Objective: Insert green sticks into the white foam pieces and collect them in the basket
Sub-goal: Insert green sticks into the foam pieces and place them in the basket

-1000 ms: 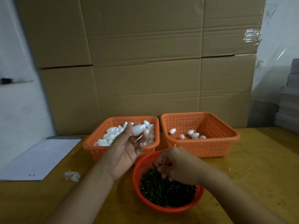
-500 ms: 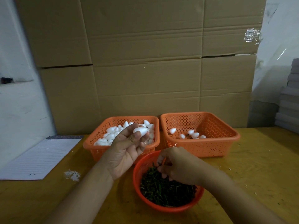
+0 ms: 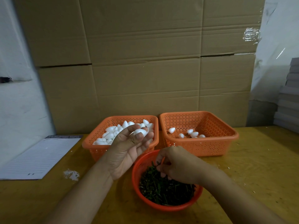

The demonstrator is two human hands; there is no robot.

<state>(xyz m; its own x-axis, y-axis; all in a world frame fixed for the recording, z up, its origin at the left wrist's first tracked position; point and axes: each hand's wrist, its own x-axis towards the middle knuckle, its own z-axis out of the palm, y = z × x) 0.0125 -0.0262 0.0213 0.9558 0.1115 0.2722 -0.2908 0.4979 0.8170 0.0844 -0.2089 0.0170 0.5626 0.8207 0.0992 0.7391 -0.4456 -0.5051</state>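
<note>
My left hand (image 3: 127, 149) is raised over the front of the left orange basket (image 3: 97, 143) and holds a white egg-shaped foam piece (image 3: 140, 132) between thumb and fingers. That basket is heaped with white foam pieces (image 3: 111, 135). My right hand (image 3: 176, 164) reaches down into the round orange bowl (image 3: 161, 206) of green sticks (image 3: 163, 189), fingers curled and pinching among the sticks at the bowl's back. The right orange basket (image 3: 226, 143) holds several foam pieces (image 3: 191, 134).
A lined notepad (image 3: 38, 157) lies at the left on the yellow wooden table (image 3: 258, 167). White foam crumbs (image 3: 71, 174) sit near it. Large cardboard boxes (image 3: 145, 62) stand right behind the baskets. Grey stacked sheets (image 3: 289, 101) stand at the far right.
My left hand has turned the foam piece from upright to lying sideways in my fingers and lowered it slightly. My right hand stays in the stick bowl, barely moved.
</note>
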